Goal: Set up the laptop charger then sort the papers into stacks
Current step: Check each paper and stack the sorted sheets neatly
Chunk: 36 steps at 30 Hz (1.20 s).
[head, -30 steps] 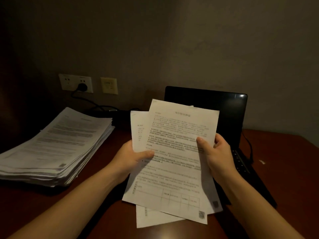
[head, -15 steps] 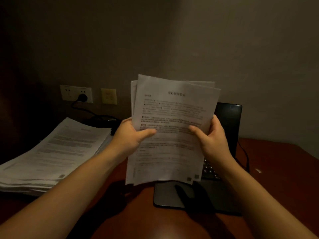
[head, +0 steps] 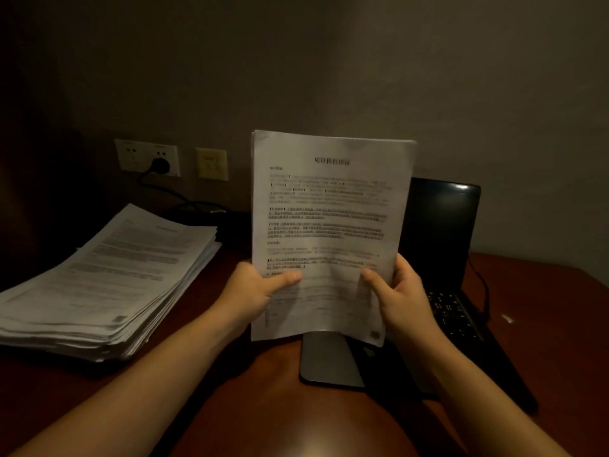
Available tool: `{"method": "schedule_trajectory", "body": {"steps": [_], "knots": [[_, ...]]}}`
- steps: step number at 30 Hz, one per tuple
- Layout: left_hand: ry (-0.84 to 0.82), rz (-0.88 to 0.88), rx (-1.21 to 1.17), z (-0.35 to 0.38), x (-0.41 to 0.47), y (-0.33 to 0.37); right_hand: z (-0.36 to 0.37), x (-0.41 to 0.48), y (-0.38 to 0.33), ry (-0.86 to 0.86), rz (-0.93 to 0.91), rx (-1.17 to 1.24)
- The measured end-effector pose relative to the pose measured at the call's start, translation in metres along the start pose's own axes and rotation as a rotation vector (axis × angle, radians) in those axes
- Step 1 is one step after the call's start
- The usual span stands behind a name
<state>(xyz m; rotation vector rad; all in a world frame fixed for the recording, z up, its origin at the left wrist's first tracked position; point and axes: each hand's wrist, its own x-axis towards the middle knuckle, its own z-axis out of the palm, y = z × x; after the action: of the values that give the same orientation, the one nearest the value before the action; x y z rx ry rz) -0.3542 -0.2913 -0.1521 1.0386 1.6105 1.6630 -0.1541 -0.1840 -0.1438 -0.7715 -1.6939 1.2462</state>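
I hold a thin bundle of printed sheets upright above the desk, its edges squared together. My left hand pinches its lower left edge with the thumb on the front. My right hand pinches the lower right edge the same way. Behind the sheets stands an open black laptop, its screen dark and partly hidden. A black charger plug sits in the white wall socket, and its cable runs down behind the desk. A tall stack of papers lies at the left.
The reddish-brown desk carries the laptop and the stack. A second thin cable hangs at the laptop's right side. A yellowish wall plate sits beside the socket. A small white scrap lies on the desk at right.
The fanned sheets were lifted from near the desk to upright and are now squared into one even bundle. Both hands slid down to its lower edges.
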Motion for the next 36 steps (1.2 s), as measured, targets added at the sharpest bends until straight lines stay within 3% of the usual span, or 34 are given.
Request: {"method": "schedule_trajectory", "body": {"steps": [8, 17, 25, 29, 33, 36], "knots": [[0.186, 0.037, 0.02, -0.058, 0.019, 0.007, 0.043, 0.016, -0.014, -0.113, 0.127, 0.041], [0.297, -0.102, 0.108, -0.168, 0.011, 0.017, 0.146, 0.034, -0.016, -0.201, 0.312, 0.094], [0.357, -0.171, 0.482, -0.272, 0.001, 0.016, 0.241, 0.029, -0.023, -0.417, 0.444, 0.183], [0.29, -0.22, 0.583, -0.305, 0.003, 0.012, 0.269, 0.024, -0.022, -0.467, 0.42, 0.066], [0.235, -0.251, 0.688, -0.33, 0.008, 0.003, 0.281, 0.021, -0.013, -0.443, 0.313, -0.214], [0.222, -0.278, 0.765, -0.341, 0.012, -0.006, 0.285, 0.019, -0.006, -0.374, 0.261, -0.242]]}}
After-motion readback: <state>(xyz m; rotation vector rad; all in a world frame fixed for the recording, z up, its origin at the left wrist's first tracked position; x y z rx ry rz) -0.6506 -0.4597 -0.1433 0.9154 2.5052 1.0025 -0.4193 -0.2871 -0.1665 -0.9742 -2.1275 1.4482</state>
